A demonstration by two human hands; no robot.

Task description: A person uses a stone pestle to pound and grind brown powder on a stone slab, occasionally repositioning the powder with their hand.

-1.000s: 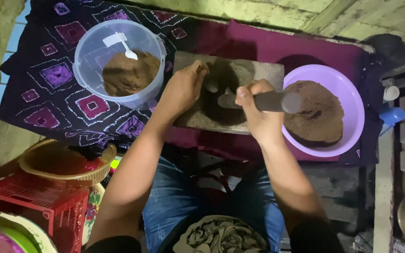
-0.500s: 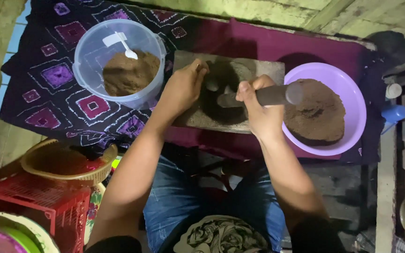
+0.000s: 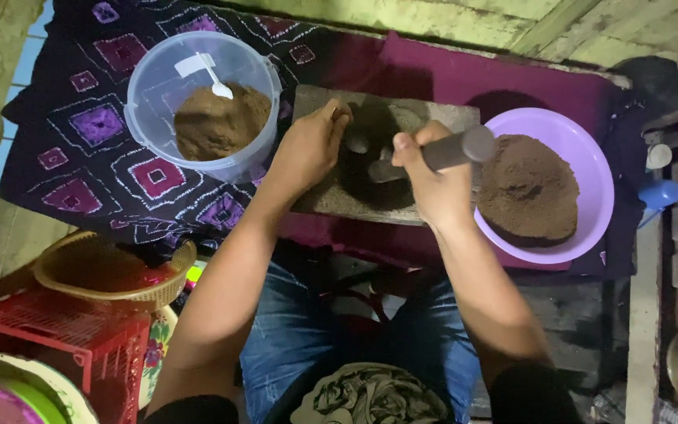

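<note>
Right hand [image 3: 433, 184]: fist wrapped tight around a grey cylindrical pestle [image 3: 457, 149], held near its working end, free end angled up and to the right. Judged heavy, rigid and smooth; best held mid-shaft with a full fist, as shown, to prevent slipping.

Left hand [image 3: 311, 145]: fingers curled together, pressed on the left part of the flat stone slab [image 3: 331, 200], fingertips at the dark paste [image 3: 366, 161] in its centre. Paste judged soft, moist and sticky; likely to cling to skin.

Slab: at centre of the patterned purple cloth [image 3: 103, 126], between both containers. Judged very heavy and stiff; no lifting, steady only.

Left of slab: clear plastic tub [image 3: 154, 86] with brown powder and a white spoon [image 3: 213, 78]. Right of slab, just beside the right hand: lilac bowl [image 3: 590, 165] holding a dark brown mound. Both containers judged light and easily tipped.
</note>
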